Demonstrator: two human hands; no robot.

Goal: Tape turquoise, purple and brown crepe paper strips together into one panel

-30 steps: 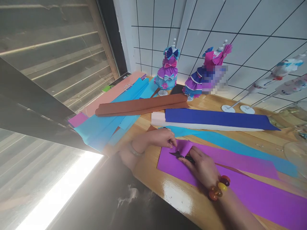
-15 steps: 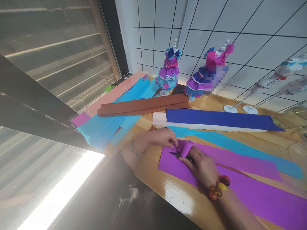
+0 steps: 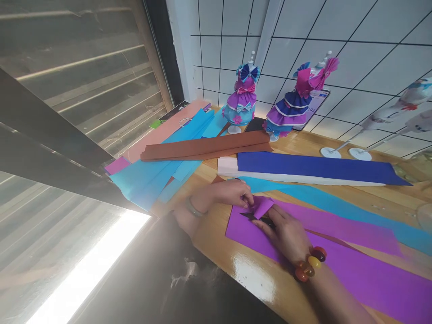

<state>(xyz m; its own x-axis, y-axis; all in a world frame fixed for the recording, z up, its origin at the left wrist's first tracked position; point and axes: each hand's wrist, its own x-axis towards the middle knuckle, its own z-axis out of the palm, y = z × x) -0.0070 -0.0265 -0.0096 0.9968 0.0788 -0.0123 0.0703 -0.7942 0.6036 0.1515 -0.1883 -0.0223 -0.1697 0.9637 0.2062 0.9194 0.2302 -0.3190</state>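
Note:
A long purple crepe paper sheet [image 3: 354,265] lies on the wooden table [image 3: 216,229]. My left hand [image 3: 232,192] pinches a raised flap of the purple paper [image 3: 262,206] at the sheet's near end. My right hand [image 3: 286,234], with a bead bracelet [image 3: 308,263] on the wrist, is closed on black scissors [image 3: 253,218] whose blades lie under the flap, against the paper.
Folded brown [image 3: 205,146], dark blue [image 3: 317,166], white and light blue [image 3: 158,177] crepe paper lie across the table. Two paper-dressed figurines [image 3: 241,99] [image 3: 292,105] and a phone [image 3: 312,105] stand by the tiled wall. White stands [image 3: 347,153] are at the right.
The raised purple flap has become smaller and now stands more apart from the sheet; both hands stay at the same spot. The view has drifted slightly left.

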